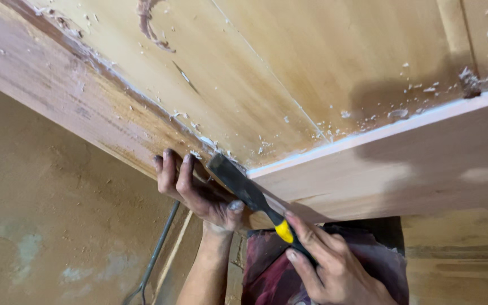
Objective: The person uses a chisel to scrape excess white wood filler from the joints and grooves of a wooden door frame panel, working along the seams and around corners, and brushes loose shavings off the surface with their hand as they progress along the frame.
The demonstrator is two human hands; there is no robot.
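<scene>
- One chisel (244,189), dark blade and yellow-and-black handle, lies with its long axis running from lower right up to upper left, blade tip at the near corner of the wooden panel (289,73).
- The right hand (334,268) has its fingers clenched around the handle, below and right of the blade.
- The left hand (196,192) is nearer the tip: its fingers press on the panel's edge just left of the blade, thumb beside the blade, grasping nothing.
- White chips (391,113) lie scattered along the panel's near edges.
- One thin metal rod (156,254) lies on the floor below.
</scene>
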